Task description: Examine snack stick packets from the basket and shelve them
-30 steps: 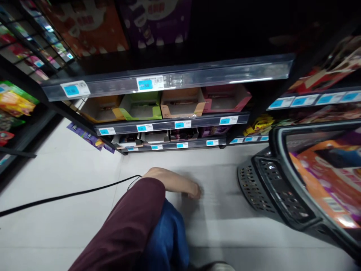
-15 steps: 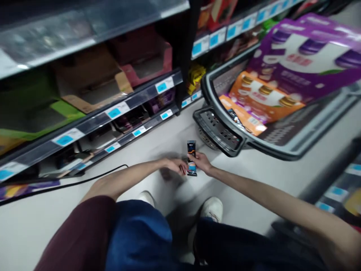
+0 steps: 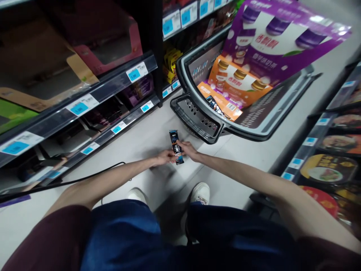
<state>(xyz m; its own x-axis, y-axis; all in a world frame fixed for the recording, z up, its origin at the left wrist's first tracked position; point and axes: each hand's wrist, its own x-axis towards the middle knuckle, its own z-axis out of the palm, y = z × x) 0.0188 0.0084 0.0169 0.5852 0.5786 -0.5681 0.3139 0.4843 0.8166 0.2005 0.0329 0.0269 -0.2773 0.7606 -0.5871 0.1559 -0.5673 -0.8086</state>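
A slim black snack packet (image 3: pixel 176 147) with orange and blue markings is held upright over the floor, between my knees and the shopping basket. My right hand (image 3: pixel 188 149) grips its right edge, with the thumb across the front. At the lower left edge, my left hand (image 3: pixel 166 157) pinches the same packet, its fingertips on the blue end. Part of the fingers of both hands is hidden behind the packet. The shopping basket (image 3: pixel 245 131), grey and black, stands beyond my right hand, its handle (image 3: pixel 194 119) folded outward.
Inside the basket are a large purple carton (image 3: pixel 282 41), an orange carton (image 3: pixel 239 81) and a dark shiny packet (image 3: pixel 214 105). Shelves with price tags (image 3: pixel 81 105) line the left; another shelf (image 3: pixel 304 150) holds round tubs at right. A black cable (image 3: pixel 93 175) crosses the floor.
My view has shifted, so the shelves, basket and hands appear further left and higher. My left hand has closed on the packet's lower edge; the right hand keeps its hold.
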